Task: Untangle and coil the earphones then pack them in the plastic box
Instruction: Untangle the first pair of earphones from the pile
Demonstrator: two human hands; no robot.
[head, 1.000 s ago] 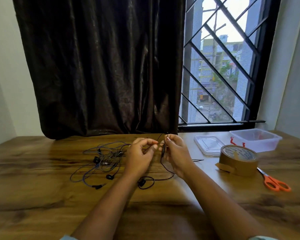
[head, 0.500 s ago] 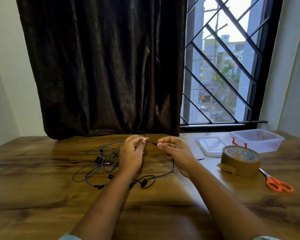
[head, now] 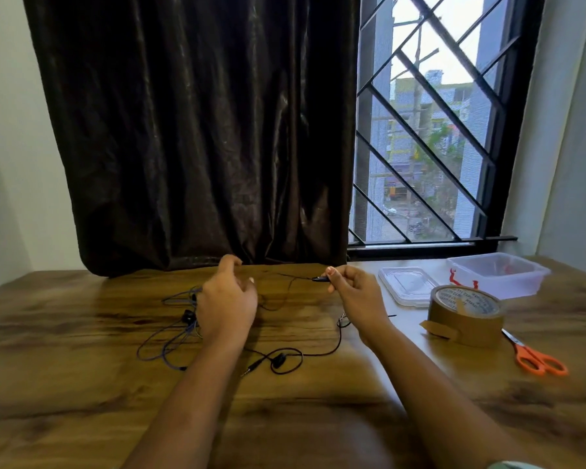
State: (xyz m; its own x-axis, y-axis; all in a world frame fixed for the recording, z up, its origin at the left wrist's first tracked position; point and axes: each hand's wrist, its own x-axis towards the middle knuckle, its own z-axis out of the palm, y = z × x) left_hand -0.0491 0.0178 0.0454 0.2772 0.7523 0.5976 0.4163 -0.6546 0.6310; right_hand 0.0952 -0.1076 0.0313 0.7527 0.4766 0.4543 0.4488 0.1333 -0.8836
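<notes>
Tangled earphones (head: 278, 358) sprawled mid-frame on wooden table (head: 65, 333); inline pod (head: 319, 278) pinched by right hand (head: 356, 296), cable stretching leftward. Left hand (head: 227, 301) blurred, fingers curled, grip impossible to tell. Clear plastic box (head: 498, 275) at right edge, lid (head: 408, 286) beside it, tape roll (head: 466, 314) and scissors (head: 538, 358) below.

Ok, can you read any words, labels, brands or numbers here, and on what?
Nothing can be quoted.
Tape roll: print ringing its top face, too blurred to read.
Shopfronts outside: coloured patches, too small to read.
Earphones, plastic box, lid, scissors: no marking visible.
</notes>
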